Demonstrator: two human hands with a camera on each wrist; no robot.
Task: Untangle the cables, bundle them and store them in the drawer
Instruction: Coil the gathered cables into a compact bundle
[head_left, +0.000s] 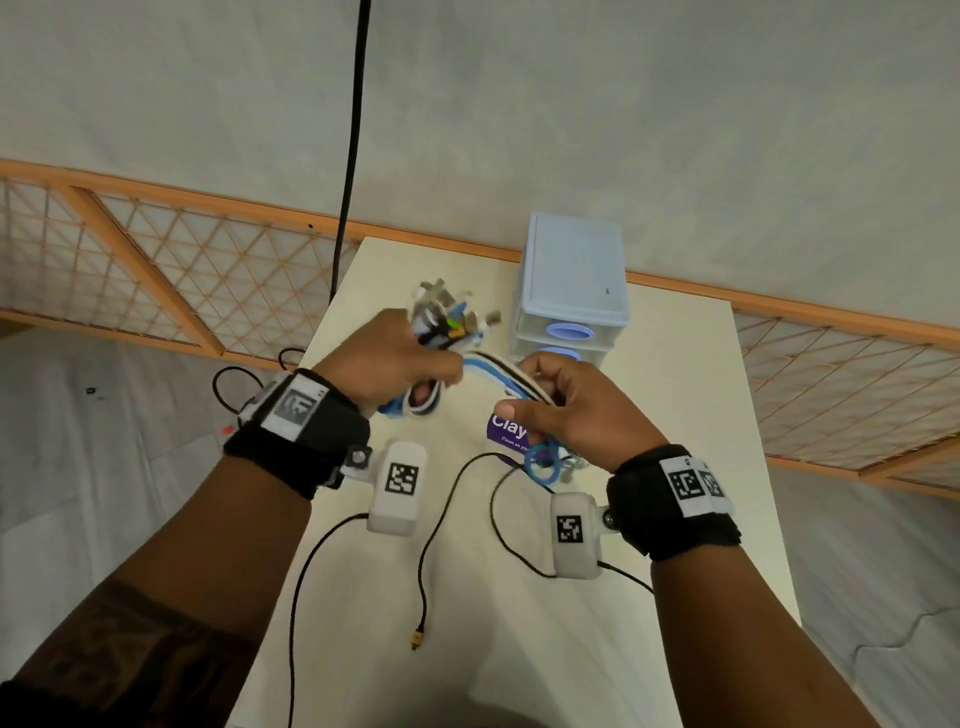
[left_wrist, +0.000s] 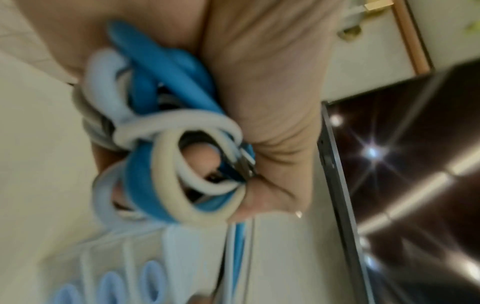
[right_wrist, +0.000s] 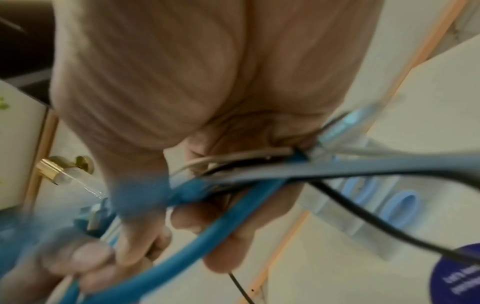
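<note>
Left hand (head_left: 387, 358): grip clenched around the cables (head_left: 493, 366), a mixed blue, white and black bundle held above the bench (head_left: 675, 415). Coiled loops (left_wrist: 171, 156) bulge from the fist below; plug ends (head_left: 447, 312) stick out above it. Cable strands run across to the right hand (head_left: 576, 410), whose grip pinches them between thumb and curled fingers. A blue loop (head_left: 543, 467) hangs below this hand. Purple label (head_left: 506, 428) lies beneath it. Drawer unit (head_left: 571, 280) stands at the bench's far edge, just behind the hands, its drawers closed.
</note>
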